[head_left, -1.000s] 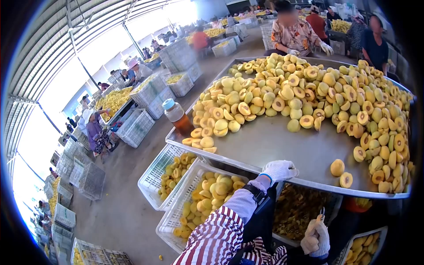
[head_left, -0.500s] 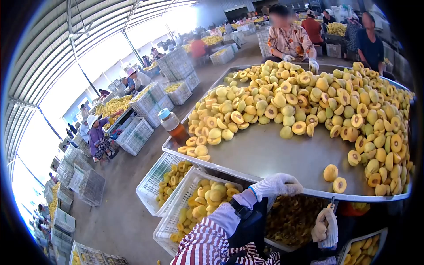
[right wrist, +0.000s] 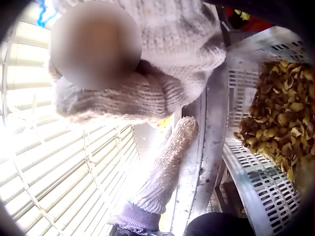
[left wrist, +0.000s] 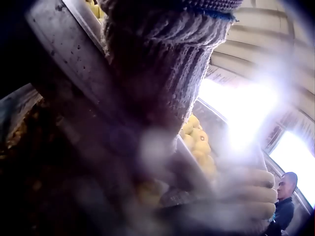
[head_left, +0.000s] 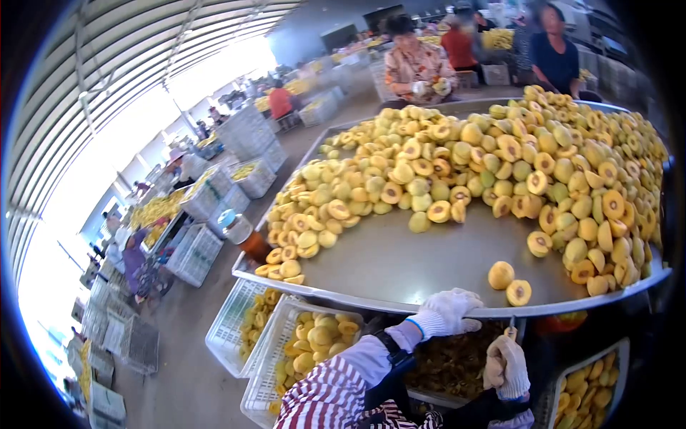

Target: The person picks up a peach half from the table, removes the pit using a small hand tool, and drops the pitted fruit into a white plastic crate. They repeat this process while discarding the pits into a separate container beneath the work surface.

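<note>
In the head view my gloved left hand [head_left: 450,312] rests at the near rim of a metal tray [head_left: 400,268], fingers loosely bent. Lower and to its right, my gloved right hand [head_left: 506,366] grips a slim tool [head_left: 511,331] whose metal tip points up beside the rim; most of it is hidden in the fist. Halved yellow peaches [head_left: 429,168], several with brown centres, are heaped round the tray's far and right sides. Two pieces, a peach [head_left: 501,275] and a cut half [head_left: 519,292], lie apart near my hands. The left wrist view is blurred over the left fingers.
White crates [head_left: 250,390] of peach halves stand below left, another crate [head_left: 620,357] at lower right. Under the tray sits a crate with brownish scraps [right wrist: 283,113]. A capped bottle [head_left: 243,232] of amber liquid is at the tray's left corner. A person [head_left: 418,68] works opposite.
The head view has swung right, so the scene shifts left. My right hand has come up to the rim with the tool; the left stays at the edge. The person opposite has drawn both hands together.
</note>
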The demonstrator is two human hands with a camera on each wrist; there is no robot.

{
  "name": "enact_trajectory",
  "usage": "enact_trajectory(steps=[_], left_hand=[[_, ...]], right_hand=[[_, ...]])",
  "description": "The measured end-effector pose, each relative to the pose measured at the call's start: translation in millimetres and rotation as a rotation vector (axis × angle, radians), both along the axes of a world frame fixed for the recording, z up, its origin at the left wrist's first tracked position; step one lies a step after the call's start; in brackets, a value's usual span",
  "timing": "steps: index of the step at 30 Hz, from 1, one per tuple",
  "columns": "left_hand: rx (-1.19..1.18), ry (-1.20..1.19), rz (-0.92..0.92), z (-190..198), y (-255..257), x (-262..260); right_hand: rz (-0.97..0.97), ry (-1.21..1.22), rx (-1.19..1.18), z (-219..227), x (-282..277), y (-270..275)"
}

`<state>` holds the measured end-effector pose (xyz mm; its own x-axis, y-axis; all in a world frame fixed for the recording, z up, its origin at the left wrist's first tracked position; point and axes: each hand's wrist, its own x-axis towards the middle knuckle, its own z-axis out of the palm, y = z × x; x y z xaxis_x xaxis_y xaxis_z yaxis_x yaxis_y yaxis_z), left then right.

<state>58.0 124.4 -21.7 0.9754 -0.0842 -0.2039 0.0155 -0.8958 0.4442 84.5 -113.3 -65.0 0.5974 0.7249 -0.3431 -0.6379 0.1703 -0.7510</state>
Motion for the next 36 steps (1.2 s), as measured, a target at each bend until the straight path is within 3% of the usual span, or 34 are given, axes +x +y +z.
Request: enact_trajectory(steps=[3,4,6,10,11,22,36], left_hand=[[-0.009,-0.029,0.044,-9.5,0.8,-3.0],[-0.025,-0.048,0.057,-9.2,0.0,-4.6],[-0.026,-0.043,0.102,-6.3,-1.9,-6.7],[-0.048,-0.103,0.16,-4.4,-5.7,-14.6],[-0.062,-0.161,0.188,-19.9,-3.8,-11.4],[-0.059,-0.14,0.328,-7.4,-8.1,-24.4],[-0.005,-0.21,0.297,-11.7,-8.9,-28.4]], right_hand=[[0.041,-0.258,-0.027,-17.3,3.4,-0.1],[0.037,-0.259,-0.025,-57.6,10.8,-3.9],[0.01,0.052,-0.063,-35.8,4.1,0.0],[0.036,0.022,0.012,-31.8,0.1,3.0],[0.054,-0.05,-0.099,22.5,-18.0,9.6],[0.016,-0.084,-0.208,9.1,-23.2,19.9],[0.022,-0.117,-0.305,1.0,-31.6,32.7]])
